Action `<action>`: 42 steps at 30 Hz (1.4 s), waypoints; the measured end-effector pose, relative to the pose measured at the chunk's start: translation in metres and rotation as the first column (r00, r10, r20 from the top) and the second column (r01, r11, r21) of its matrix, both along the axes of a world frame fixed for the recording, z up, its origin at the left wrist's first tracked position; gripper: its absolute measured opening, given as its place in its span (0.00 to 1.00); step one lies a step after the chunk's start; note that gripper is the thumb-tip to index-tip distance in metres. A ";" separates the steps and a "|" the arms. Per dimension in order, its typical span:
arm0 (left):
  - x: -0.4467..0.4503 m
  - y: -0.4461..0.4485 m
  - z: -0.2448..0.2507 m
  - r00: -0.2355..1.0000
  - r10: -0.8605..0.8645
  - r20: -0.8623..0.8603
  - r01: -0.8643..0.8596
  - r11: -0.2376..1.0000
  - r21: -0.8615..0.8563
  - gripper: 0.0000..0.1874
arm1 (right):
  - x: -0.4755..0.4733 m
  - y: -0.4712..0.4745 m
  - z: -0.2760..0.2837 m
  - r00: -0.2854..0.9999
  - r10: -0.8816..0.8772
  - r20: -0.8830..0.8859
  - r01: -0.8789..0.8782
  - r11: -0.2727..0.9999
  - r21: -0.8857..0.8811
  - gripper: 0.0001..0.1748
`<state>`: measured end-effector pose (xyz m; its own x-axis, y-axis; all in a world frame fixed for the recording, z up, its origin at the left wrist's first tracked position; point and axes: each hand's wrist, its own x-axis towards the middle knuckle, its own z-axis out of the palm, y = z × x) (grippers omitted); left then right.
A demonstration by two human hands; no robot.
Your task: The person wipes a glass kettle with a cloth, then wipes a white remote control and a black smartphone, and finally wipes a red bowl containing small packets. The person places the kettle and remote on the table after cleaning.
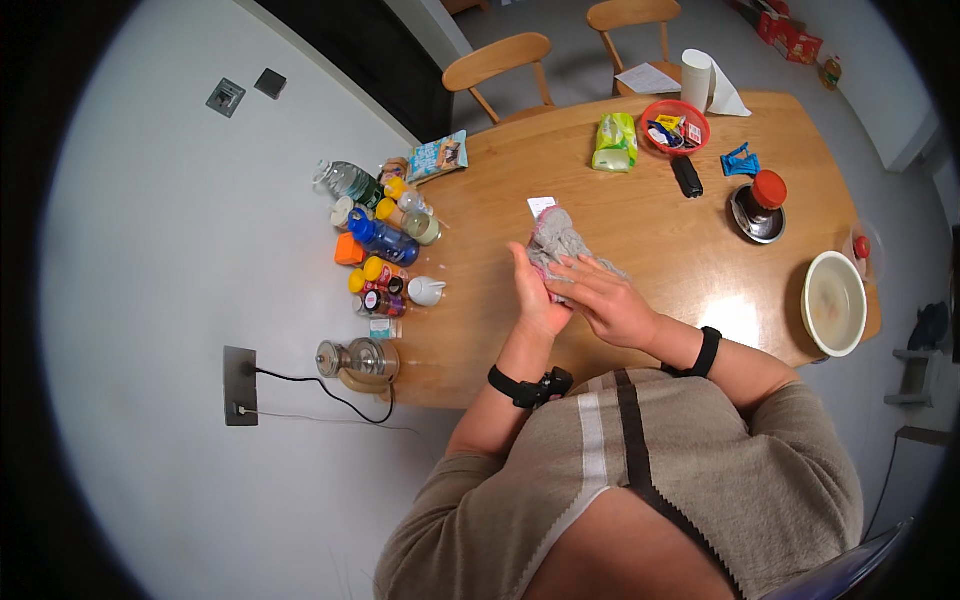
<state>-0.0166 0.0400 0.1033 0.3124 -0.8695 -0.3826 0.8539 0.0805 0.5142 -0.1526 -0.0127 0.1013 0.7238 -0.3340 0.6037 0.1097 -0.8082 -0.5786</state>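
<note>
A crumpled grey cloth with pink edging (pixel 561 238) is held between my hands, above the wooden table (pixel 495 187). My left hand (pixel 538 294) supports it from below, palm turned up and thumb pointing away from me. Over the cloth lies my right hand (pixel 609 301), its fingers extended and pressing toward the left palm. The fold of the cloth under the right fingers is hidden. Just beyond the cloth, a small white card (pixel 540 204) lies on the tabletop, partly covered from view.
Bottles, jars, a blue bottle (pixel 388 241), a white mug (pixel 426 291) and a glass kettle (pixel 371 360) line the left edge. On the right stand a basin of cloudy water (pixel 834 304) and a red-lidded jar (pixel 768 192). A red basket (pixel 660 150) and paper roll (pixel 696 81) are farther back.
</note>
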 end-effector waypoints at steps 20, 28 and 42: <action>0.015 0.006 0.014 0.993 0.056 0.107 -0.039 0.988 -0.151 0.41 | -0.011 -0.007 0.005 0.991 0.085 -0.107 -0.102 0.982 -0.158 0.20; 0.006 0.004 0.011 0.918 -0.062 0.392 0.099 0.992 -0.076 0.31 | -0.018 -0.040 0.006 0.980 -0.196 0.031 0.060 0.442 0.895 0.16; -0.007 0.019 0.027 0.437 -0.462 0.772 0.386 0.871 0.303 0.23 | -0.025 -0.076 0.045 0.997 0.064 -0.036 -0.022 0.726 0.688 0.07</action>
